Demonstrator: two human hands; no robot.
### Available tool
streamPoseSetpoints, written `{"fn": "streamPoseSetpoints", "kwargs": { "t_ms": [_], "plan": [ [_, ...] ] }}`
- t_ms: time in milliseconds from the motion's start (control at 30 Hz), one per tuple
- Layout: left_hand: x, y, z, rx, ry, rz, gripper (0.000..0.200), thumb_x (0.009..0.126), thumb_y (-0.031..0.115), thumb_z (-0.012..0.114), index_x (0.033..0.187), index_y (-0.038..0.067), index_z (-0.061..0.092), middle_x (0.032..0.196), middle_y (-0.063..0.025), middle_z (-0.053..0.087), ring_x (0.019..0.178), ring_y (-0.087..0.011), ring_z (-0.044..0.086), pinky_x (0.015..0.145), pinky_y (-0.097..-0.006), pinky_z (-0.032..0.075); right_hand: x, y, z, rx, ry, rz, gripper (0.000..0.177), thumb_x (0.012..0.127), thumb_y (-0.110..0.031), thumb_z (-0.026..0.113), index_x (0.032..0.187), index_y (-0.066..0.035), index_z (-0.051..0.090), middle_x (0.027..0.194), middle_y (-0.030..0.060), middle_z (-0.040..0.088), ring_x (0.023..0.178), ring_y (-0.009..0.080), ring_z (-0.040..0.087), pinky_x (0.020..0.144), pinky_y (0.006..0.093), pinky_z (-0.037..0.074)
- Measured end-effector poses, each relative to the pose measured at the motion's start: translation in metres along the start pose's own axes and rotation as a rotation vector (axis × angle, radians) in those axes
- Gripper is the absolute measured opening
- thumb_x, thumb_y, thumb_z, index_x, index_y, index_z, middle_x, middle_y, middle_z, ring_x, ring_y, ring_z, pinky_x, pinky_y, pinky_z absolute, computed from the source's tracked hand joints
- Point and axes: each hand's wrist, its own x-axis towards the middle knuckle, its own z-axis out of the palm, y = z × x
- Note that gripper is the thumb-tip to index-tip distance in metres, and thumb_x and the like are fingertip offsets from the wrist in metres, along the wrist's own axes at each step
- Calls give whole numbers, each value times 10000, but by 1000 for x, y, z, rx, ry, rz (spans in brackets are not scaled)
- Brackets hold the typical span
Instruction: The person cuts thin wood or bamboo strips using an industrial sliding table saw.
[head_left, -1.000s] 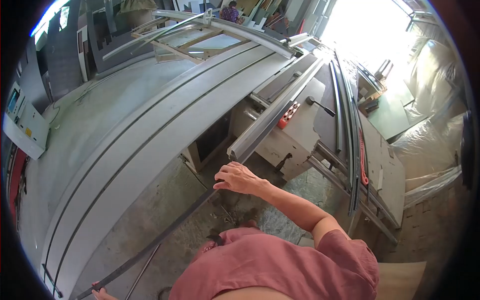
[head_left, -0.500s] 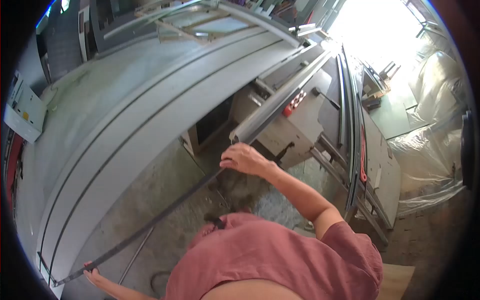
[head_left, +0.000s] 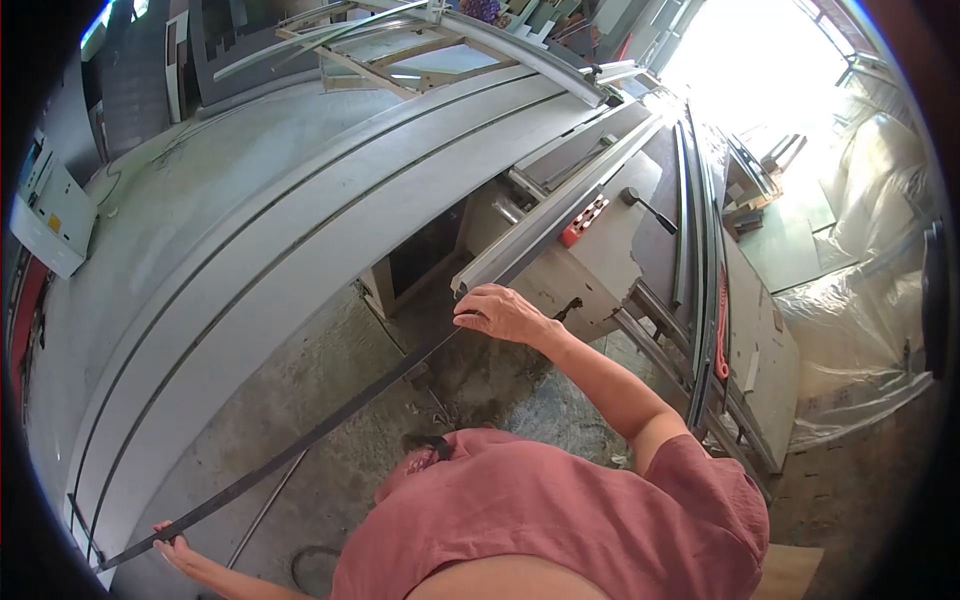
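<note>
A long, thin dark bar (head_left: 310,435) slants from the lower left up to the bench. My left hand (head_left: 172,550) grips it close to its lower left end, fingers around it. Higher up, my right hand (head_left: 505,315) has its fingers curled over the same bar, just below the end of a pale metal profile (head_left: 500,255) lying on the bench. Whether the bar continues past my right hand under the profile is hard to make out. The bar's left end overlaps the corner of a long grey panel (head_left: 300,260) with two dark grooves.
A red tool with round holes (head_left: 585,222) and a black-handled tool (head_left: 648,208) lie on the workbench (head_left: 640,160). Long dark profiles (head_left: 700,250) and a red cord (head_left: 721,330) are to the right, beside plastic sheeting (head_left: 860,270). A thin rod (head_left: 265,510) is near the floor.
My left hand has shifted slightly left and down in view, my right hand slightly right. Both remain on the bar, and the camera view has tilted a little.
</note>
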Motion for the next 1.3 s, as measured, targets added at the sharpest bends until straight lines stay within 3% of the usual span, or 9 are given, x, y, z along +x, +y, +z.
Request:
{"fn": "streamPoseSetpoints", "kwargs": {
  "t_ms": [100,267,333,433,533,800,933,1033,1300],
  "plan": [
    [-6,-11,-14,60,-65,51,613,993,438,241,1005,-106,524,846,-194,559,757,-293,528,712,-432,459,-1,11,-3,5,11,0,340,878,-377,575,879,-48,660,855,107,629,863,296,598,758,393,478],
    [-8,-61,-8,-38,-102,-100,561,985,440,304,973,-73,528,823,-160,552,748,-278,540,688,-425,467,-6,43,-17,-17,38,32,328,881,-360,576,878,-41,656,887,117,636,877,305,596,760,395,479],
    [-14,-74,-4,25,-86,-40,594,974,474,302,976,-76,527,822,-166,555,750,-279,541,690,-425,467,-7,55,-23,-13,38,37,329,888,-354,571,876,-35,652,879,117,628,862,310,594,755,396,480],
    [-21,-85,-4,68,-251,-47,620,964,496,294,973,-77,528,814,-171,561,757,-282,546,693,-429,470,-7,72,-26,-38,30,100,329,893,-349,568,861,-33,652,864,115,615,870,303,586,794,377,467],
    [-33,-100,4,20,-207,-68,651,946,517,295,955,-90,530,799,-166,563,739,-285,541,706,-424,478,-4,87,-30,-115,177,-27,374,902,-385,544,814,-40,662,852,106,608,891,289,576,841,371,440],
    [-59,-151,5,11,-89,-38,682,936,548,260,928,-82,522,786,-170,567,731,-284,549,687,-419,486,1,116,-67,-347,18,163,541,922,-504,418,757,-70,696,823,92,632,894,264,575,954,466,311],
    [-85,-181,4,12,-138,-48,693,945,549,232,935,-82,520,791,-170,564,723,-282,544,691,-411,487,10,144,-84,-484,-106,229,533,931,-503,406,756,-103,712,797,64,637,904,232,576,934,408,328],
    [-111,-199,9,24,-164,-25,663,953,527,257,926,-82,519,806,-169,564,735,-279,539,704,-407,492,13,164,-94,-457,-143,286,556,911,-540,402,740,-116,719,695,124,637,866,290,594,916,422,343],
    [-169,-251,17,98,-168,144,565,960,450,351,922,-91,506,831,-165,545,777,-293,538,743,-405,496,10,201,-132,-512,-180,349,524,930,-502,392,824,-103,714,781,113,650,885,304,595,914,436,358]
  ]
}}
